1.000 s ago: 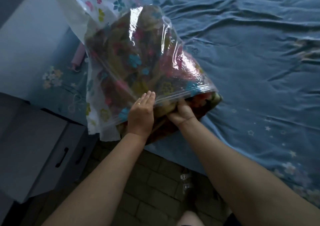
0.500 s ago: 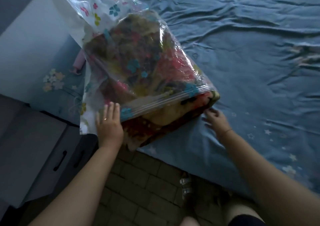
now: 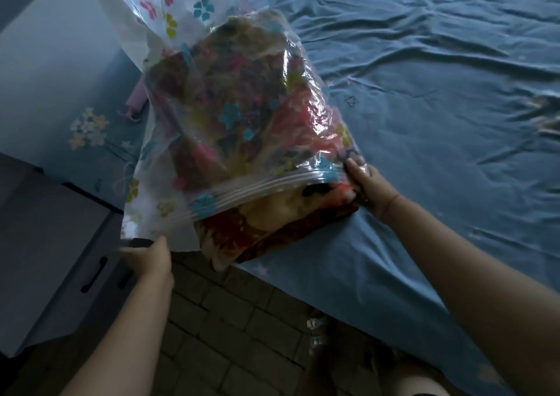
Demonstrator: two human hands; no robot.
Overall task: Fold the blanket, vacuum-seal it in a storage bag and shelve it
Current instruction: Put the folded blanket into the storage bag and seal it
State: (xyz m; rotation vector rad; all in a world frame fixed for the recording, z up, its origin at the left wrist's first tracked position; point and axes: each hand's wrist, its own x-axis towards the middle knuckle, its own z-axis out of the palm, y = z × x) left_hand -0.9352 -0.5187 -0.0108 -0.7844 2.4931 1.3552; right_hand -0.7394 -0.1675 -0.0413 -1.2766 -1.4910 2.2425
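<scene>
One bed (image 3: 424,122) with a rumpled blue sheet fills the right and upper frame. One grey cabinet (image 3: 45,259) with two dark handles sits lower left, on a brick floor (image 3: 230,320). One clear bag (image 3: 188,25) with a flower print lies centre frame on the bed's near edge, its top end toward upper left. One folded blanket (image 3: 242,116), red, yellow and brown, is mostly inside it; its near end sticks out past the zip strip at centre bottom. Two hands: left hand (image 3: 150,259), lower left, pinches the bag's mouth corner; right hand (image 3: 368,185), centre right, grips the opposite mouth corner at the blanket's end. One small pink item (image 3: 135,103) lies left of the bag, too blurred to identify.
</scene>
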